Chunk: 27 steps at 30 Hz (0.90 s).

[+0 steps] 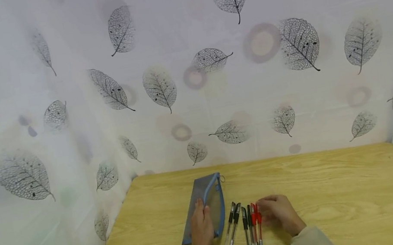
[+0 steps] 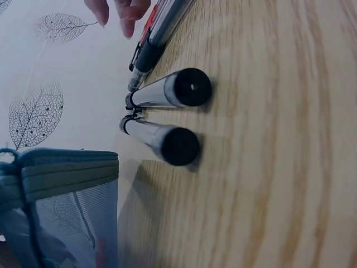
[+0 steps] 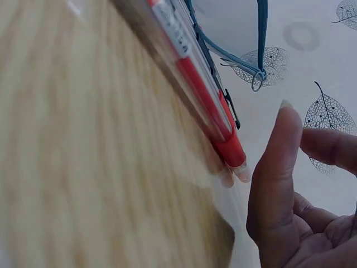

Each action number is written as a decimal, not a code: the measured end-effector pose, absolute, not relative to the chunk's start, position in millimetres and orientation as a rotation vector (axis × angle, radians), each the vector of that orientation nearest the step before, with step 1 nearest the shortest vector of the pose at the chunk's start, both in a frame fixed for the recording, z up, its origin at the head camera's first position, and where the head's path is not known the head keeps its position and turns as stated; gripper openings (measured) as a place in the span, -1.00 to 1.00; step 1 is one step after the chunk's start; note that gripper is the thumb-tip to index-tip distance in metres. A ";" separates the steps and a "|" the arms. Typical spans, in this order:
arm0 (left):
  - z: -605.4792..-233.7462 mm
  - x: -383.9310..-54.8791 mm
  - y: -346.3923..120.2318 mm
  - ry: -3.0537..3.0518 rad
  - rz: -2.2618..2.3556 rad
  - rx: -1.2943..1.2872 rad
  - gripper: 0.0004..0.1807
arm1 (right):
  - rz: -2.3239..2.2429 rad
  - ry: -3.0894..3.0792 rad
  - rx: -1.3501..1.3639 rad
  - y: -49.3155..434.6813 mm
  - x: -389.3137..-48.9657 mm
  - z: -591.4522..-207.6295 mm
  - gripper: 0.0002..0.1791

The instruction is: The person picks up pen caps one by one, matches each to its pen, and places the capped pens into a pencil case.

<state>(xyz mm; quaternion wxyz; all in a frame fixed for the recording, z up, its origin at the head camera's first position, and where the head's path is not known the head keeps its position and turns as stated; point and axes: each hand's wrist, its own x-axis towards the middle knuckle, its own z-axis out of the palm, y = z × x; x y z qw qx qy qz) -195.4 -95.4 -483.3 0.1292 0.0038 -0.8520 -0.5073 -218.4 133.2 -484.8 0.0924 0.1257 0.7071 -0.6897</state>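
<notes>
My left hand point(image 1: 202, 226) holds a blue-grey mesh zip pouch point(image 1: 191, 206), its zipper side gaping toward the pens. In the left wrist view, fingertips show faintly through the mesh point(image 2: 67, 223). My right hand point(image 1: 280, 213) hovers just right of two red gel pens point(image 1: 257, 225), thumb and fingers loosely bent with nothing between them. The right wrist view shows the thumb point(image 3: 276, 178) apart from the nearest red pen point(image 3: 206, 100). Two black pens point(image 1: 247, 231) lie against the red ones. Two more black pens point(image 1: 232, 230) lie nearer the pouch, slightly slanted.
All of this is on a yellow wood-grain table point(image 1: 330, 186). Pale sheeting with a leaf print point(image 1: 186, 111) rises behind the table and along both sides. A small ring point(image 1: 222, 178) hangs at the pouch's far corner.
</notes>
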 end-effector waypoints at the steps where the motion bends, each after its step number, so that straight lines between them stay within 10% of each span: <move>1: -483.4 -195.4 -95.5 -2.477 -1.474 0.009 -0.52 | -2.036 2.100 0.380 133.4 -217.9 -485.0 -0.68; 27: -486.5 -196.6 -95.7 -2.484 -1.498 0.003 -0.52 | -1.860 2.226 0.305 129.8 -218.0 -492.9 -0.77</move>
